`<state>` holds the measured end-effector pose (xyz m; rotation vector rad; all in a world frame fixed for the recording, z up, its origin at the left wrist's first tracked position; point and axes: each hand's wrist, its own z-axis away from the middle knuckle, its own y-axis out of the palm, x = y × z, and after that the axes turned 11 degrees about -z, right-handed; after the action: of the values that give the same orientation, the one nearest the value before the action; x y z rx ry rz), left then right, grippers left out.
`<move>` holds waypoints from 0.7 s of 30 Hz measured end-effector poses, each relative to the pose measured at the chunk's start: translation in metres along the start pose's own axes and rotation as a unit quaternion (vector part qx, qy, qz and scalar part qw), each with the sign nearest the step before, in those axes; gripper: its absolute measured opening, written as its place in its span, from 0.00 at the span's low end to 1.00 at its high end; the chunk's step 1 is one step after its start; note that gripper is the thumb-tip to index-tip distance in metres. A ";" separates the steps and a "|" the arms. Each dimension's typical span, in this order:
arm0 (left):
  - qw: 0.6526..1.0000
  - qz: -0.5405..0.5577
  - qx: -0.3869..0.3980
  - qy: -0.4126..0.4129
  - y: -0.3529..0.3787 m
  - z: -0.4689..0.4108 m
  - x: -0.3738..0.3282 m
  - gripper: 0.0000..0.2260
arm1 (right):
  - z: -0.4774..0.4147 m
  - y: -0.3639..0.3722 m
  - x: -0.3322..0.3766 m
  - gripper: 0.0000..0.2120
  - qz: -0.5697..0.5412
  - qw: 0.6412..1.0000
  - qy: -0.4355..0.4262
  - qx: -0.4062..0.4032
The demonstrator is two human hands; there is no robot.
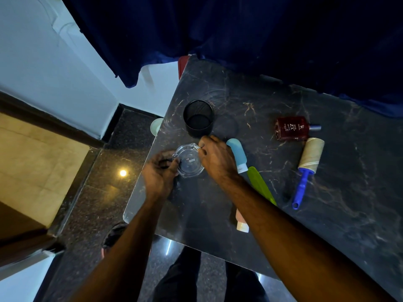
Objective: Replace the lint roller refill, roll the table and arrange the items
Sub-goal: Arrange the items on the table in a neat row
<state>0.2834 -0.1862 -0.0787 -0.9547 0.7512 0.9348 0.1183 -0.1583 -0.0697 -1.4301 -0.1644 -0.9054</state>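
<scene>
Gripping glass ashtray (188, 165) | left hand (159, 173) and right hand (216, 159) | bottle (292, 128) label: RED ZX

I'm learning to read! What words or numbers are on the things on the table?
"RED ZX": on the dark red bottle, lying on its side.
An emblem like "R" beside it; the smaller print there is too small to read.
On the lint roller and blue tube no text shows.

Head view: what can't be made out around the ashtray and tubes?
All head view.
- Peach tube: mostly hidden under the right forearm.
- Green tool: near end covered by the same forearm.
- Bits inside the glass ashtray: too small to identify.
- Red object, far corner: cut off by the table edge.
</scene>
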 end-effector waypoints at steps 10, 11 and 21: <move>0.999 0.020 -0.021 -0.015 0.001 -0.001 -0.002 0.12 | 0.014 -0.017 -0.005 0.05 -0.044 0.999 -0.004 -0.018; 0.999 0.019 -0.036 -0.002 0.000 0.000 -0.004 0.12 | 0.017 -0.022 -0.008 0.06 -0.058 0.998 -0.002 -0.032; 0.976 -0.076 0.132 0.156 0.042 0.048 -0.059 0.08 | 0.044 -0.080 -0.075 0.05 -0.114 0.974 0.125 -0.153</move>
<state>0.2277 -0.1497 -0.0235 -0.9178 1.0249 0.5393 0.0359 -0.0770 -0.0445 -1.5856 0.0025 -1.3369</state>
